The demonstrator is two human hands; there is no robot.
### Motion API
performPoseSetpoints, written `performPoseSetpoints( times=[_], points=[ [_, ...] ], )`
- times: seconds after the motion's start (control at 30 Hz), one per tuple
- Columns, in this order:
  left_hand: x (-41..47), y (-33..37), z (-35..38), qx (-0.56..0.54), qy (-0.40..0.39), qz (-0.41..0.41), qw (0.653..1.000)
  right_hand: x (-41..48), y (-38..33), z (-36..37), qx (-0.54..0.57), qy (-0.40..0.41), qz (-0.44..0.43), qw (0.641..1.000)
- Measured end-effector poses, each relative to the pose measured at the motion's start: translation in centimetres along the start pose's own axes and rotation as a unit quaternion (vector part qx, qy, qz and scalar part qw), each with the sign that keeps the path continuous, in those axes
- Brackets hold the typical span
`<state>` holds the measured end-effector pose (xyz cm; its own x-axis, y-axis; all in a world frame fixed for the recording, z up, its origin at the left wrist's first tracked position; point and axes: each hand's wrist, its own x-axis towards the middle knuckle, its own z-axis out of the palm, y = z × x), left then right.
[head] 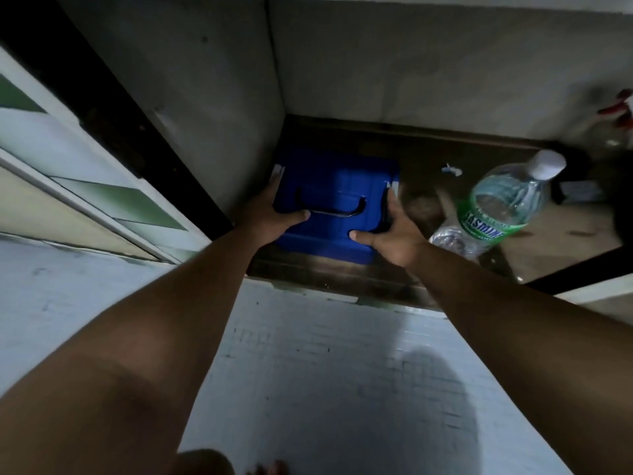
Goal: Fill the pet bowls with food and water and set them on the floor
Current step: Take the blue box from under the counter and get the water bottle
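Note:
A blue lidded container (337,190) with a black carry handle and white side clips stands in the left corner of a low cabinet. My left hand (274,214) grips its left side, thumb lying on the lid. My right hand (390,234) grips its right side, thumb on the lid's front corner. A clear water bottle (503,204) with a green label and white cap stands just right of the container, leaning in this wide view. No pet bowl is in sight.
The cabinet's dark wooden floor (342,275) ends at a lip above the pale tiled floor (325,371). An open cabinet door (85,173) stands at the left. A red-topped spray bottle (616,114) is at the far right.

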<state>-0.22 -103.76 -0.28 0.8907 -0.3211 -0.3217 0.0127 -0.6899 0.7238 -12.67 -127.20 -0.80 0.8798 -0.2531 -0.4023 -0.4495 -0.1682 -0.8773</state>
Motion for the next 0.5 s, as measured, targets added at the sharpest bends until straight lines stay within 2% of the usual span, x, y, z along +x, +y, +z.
performPoseSetpoints(
  times=[0.13, 0.27, 0.37, 0.5],
  points=[
    [-0.4, -0.5, 0.1, -0.011, 0.007, -0.003, 1.000, 0.5, 0.4, 0.8, 0.016, 0.025, -0.016, 0.999],
    [-2.5, -1.5, 0.7, -0.001, -0.001, -0.021, 1.000, -1.5, -0.5, 0.4, 0.036, 0.011, 0.002, 0.999],
    [-6.0, -1.3, 0.6, -0.001, 0.007, -0.046, 0.999, -5.4, -1.9, -0.1, 0.044, -0.007, 0.030, 0.999],
    [-13.2, 2.9, -1.3, 0.022, 0.007, -0.041, 0.999, -12.2, -3.1, -1.1, 0.032, 0.023, 0.047, 0.998]
  ],
)
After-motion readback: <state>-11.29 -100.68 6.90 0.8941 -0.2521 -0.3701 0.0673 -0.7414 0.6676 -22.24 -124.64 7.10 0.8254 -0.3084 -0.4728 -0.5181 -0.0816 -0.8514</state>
